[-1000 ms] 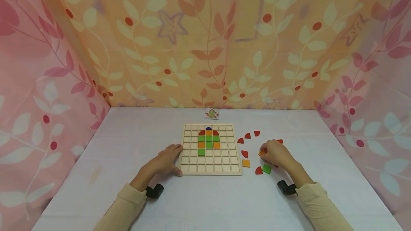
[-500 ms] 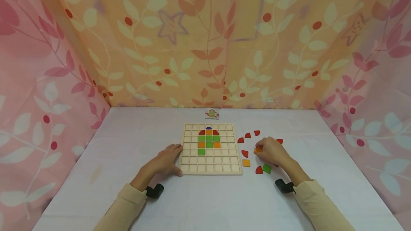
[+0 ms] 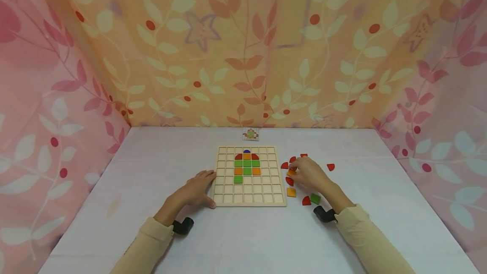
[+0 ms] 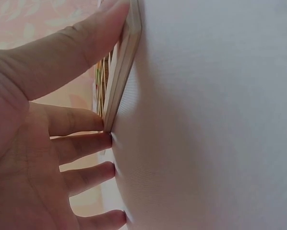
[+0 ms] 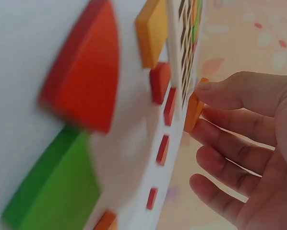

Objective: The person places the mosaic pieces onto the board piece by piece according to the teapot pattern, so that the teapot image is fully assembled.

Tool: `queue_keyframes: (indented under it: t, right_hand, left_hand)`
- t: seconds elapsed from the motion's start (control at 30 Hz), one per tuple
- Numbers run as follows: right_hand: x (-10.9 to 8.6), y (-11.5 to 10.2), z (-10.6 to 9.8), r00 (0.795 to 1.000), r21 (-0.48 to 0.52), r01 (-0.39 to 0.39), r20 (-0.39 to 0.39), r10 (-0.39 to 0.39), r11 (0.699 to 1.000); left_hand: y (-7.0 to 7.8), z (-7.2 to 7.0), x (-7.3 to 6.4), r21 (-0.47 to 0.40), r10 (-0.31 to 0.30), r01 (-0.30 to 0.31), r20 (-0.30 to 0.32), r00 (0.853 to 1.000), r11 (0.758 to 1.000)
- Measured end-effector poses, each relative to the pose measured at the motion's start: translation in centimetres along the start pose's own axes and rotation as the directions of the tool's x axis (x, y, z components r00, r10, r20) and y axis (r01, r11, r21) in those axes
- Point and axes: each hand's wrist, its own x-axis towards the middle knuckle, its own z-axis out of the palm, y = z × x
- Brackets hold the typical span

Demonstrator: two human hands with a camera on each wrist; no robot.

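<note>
A wooden grid board (image 3: 266, 187) lies on the table, with green, orange, red and blue tiles set in its upper middle cells. My left hand (image 3: 196, 188) rests along the board's left side, fingers spread. In the left wrist view the thumb (image 4: 81, 45) lies over the board's edge (image 4: 122, 72) and the fingertips touch the white cloth. Just off the board's right edge, my right hand (image 3: 310, 174) holds an orange square tile (image 5: 195, 112) between thumb and fingers, raised off the table. Red quarter-round tiles (image 3: 290, 181) lie close under this hand.
An orange square tile (image 3: 291, 192), a green tile (image 3: 315, 198) and several red quarter-rounds (image 3: 306, 201) are scattered right of the board. Behind it lies a small pattern card (image 3: 250, 134). Floral curtains (image 3: 243, 54) enclose the table's back and sides.
My right hand has moved left toward the board with the orange square tile lifted in its fingers, uncovering a red tile at the right. My left hand has stayed in place.
</note>
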Motion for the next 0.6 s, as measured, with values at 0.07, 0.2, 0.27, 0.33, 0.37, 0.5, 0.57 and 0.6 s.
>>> queue_keyframes:
  t: [0.07,0.2,0.27,0.33,0.37,0.5,0.57,0.6]
  right_hand:
    - [0.4,-0.6,-0.1,0.999,-0.015,0.037,-0.002,-0.037,0.999]
    - [1.3,-1.8,-0.2,0.997,-0.022,0.075,0.015,-0.074,0.997]
    - [1.8,-2.4,-0.1,0.995,-0.026,0.098,0.025,-0.097,0.995]
    - [2.1,-2.9,0.1,0.992,-0.033,0.128,0.029,-0.127,0.991]
    - [2.3,-3.1,0.2,0.989,-0.039,0.148,0.029,-0.147,0.988]
    - [2.9,-4.0,0.8,0.979,-0.046,0.204,0.035,-0.202,0.978]
    - [3.2,-4.5,1.1,0.977,-0.045,0.213,0.040,-0.211,0.976]
    - [3.4,-4.6,1.2,0.976,-0.046,0.214,0.044,-0.212,0.976]
  left_hand:
    - [0.0,0.0,0.0,-0.001,-0.001,0.001,-0.002,1.000,1.000]
    - [-0.1,0.0,0.0,-0.002,-0.001,0.001,-0.008,1.000,1.000]
    - [-0.2,0.0,0.0,0.001,0.000,0.000,-0.011,1.000,1.000]
    - [-0.3,0.1,0.0,0.000,0.001,-0.001,-0.013,1.000,1.000]
    - [-0.3,0.1,0.0,0.001,0.002,-0.002,-0.013,1.000,1.000]
    - [-0.3,0.1,0.1,-0.004,0.003,-0.003,-0.007,1.000,1.000]
    - [-0.3,0.2,0.1,-0.005,0.000,0.000,-0.003,1.000,1.000]
    - [-0.3,0.2,0.1,-0.004,-0.001,0.001,-0.002,1.000,1.000]
